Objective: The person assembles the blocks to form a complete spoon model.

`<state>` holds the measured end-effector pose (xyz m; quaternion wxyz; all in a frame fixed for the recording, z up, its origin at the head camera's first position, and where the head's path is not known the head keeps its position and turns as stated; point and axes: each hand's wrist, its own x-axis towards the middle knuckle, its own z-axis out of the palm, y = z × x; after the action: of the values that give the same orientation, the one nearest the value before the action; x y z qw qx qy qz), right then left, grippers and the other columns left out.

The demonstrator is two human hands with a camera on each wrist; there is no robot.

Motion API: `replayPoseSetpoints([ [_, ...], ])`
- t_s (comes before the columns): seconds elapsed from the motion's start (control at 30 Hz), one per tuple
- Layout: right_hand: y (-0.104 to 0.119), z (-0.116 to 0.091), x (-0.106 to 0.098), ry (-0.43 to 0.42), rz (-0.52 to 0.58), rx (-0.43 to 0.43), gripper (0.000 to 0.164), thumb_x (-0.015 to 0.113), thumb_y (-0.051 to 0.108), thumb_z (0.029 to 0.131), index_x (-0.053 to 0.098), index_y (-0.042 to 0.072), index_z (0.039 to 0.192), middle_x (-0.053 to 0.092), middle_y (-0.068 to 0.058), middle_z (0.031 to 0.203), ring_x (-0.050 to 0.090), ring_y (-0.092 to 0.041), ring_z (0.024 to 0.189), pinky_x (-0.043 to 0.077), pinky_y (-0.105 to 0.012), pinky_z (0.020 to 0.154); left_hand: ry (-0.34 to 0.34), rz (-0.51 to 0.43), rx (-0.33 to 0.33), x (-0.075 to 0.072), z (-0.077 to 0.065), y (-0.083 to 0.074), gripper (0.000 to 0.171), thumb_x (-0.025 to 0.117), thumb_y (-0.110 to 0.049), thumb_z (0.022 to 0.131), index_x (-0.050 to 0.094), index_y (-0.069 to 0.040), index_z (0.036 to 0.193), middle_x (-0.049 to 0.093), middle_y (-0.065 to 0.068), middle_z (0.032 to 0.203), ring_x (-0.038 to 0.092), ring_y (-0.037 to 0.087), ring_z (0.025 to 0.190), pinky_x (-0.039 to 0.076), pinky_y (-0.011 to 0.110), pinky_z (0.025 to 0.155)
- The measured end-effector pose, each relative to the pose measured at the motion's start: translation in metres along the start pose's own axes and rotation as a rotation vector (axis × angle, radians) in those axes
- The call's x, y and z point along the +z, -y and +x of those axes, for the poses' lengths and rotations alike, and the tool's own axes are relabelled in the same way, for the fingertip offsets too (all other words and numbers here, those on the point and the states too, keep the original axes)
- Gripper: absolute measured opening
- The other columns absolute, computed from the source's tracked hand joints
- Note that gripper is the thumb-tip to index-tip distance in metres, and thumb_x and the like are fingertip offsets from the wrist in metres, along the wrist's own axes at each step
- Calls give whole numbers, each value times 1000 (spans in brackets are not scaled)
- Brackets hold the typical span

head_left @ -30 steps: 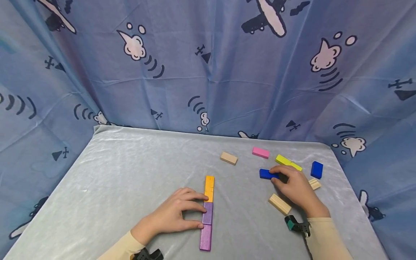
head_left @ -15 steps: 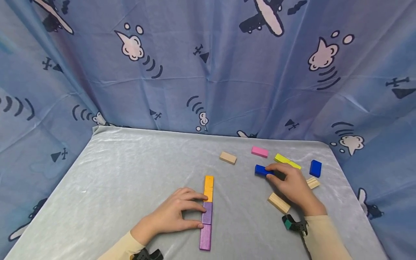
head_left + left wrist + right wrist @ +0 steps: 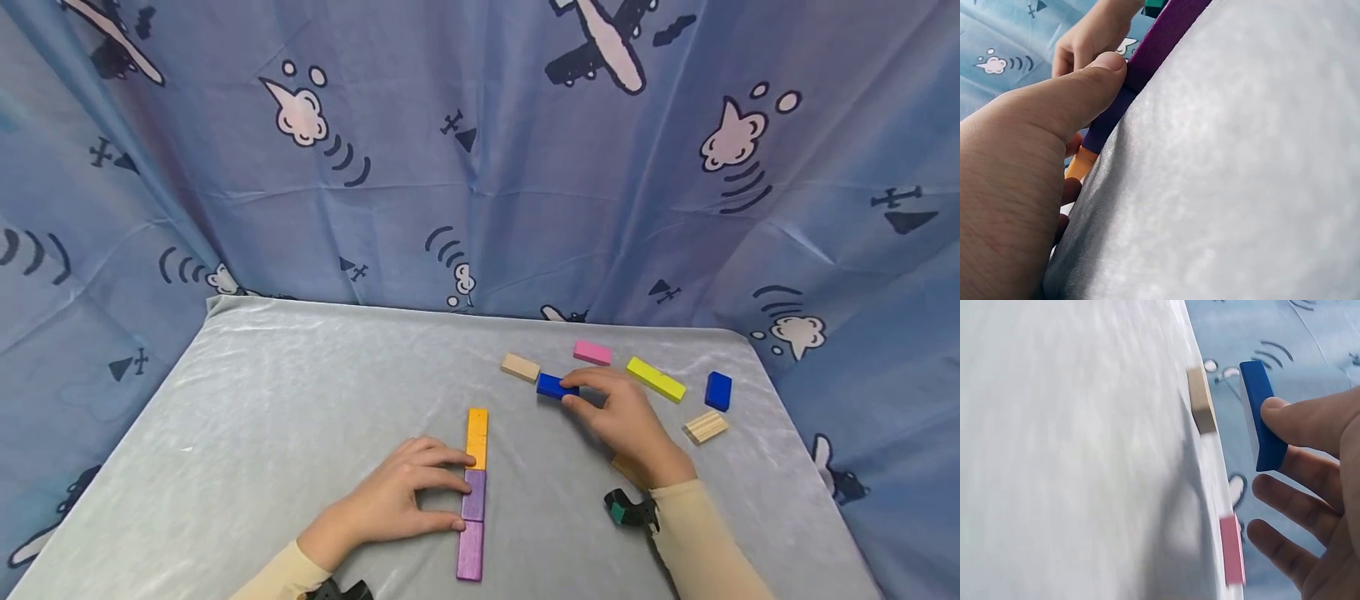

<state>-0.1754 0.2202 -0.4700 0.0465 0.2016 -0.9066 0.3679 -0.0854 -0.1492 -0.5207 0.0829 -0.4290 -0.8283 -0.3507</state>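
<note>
Between thumb and forefinger my right hand (image 3: 630, 425) pinches a blue wooden block (image 3: 552, 386). In the right wrist view the block (image 3: 1257, 415) is raised off the cloth, and the other fingers are spread apart. An orange block (image 3: 477, 433), a purple block (image 3: 473, 495) and a lighter purple block (image 3: 470, 553) lie end to end in a straight row. My left hand (image 3: 397, 492) rests at the left side of this row, its fingertips on the orange and middle purple blocks. Its thumb touches near the joint of the two purple ones.
A plain wooden block (image 3: 520, 367) and a pink block (image 3: 592, 352) lie at the back. To the right are yellow blocks (image 3: 656, 380) end to end, another blue block (image 3: 718, 391) and a ridged wooden block (image 3: 706, 427). My right wrist mostly hides another wooden block (image 3: 627, 469).
My right hand has picked up the blue block and carried it leftward, close to the plain wooden block. The left hand and the row have stayed put.
</note>
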Motion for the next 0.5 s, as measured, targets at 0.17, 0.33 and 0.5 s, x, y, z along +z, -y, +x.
replayPoseSetpoints([
  [0.17,11,12,19,19,4,-64,21,87,13,95,84,19,115,78,-1,124,70,-28,121,53,-58,108,17,-14,-24,0,0,-1,35,89,-51,90,83,-31,118,67,-12,146,57,10,130,48,43,108],
  [0.33,26,22,33,54,-8,-120,22,88,19,95,84,20,117,79,1,124,71,-26,122,54,-56,108,15,-11,-23,-1,1,-1,35,89,-50,90,83,-30,119,67,-11,146,58,11,131,49,43,108],
  [0.5,36,31,50,89,-11,-145,20,87,21,96,85,20,116,79,4,121,70,-24,122,54,-54,109,26,-24,-37,-2,0,0,34,89,-51,91,83,-31,119,67,-13,146,57,9,131,48,42,109],
])
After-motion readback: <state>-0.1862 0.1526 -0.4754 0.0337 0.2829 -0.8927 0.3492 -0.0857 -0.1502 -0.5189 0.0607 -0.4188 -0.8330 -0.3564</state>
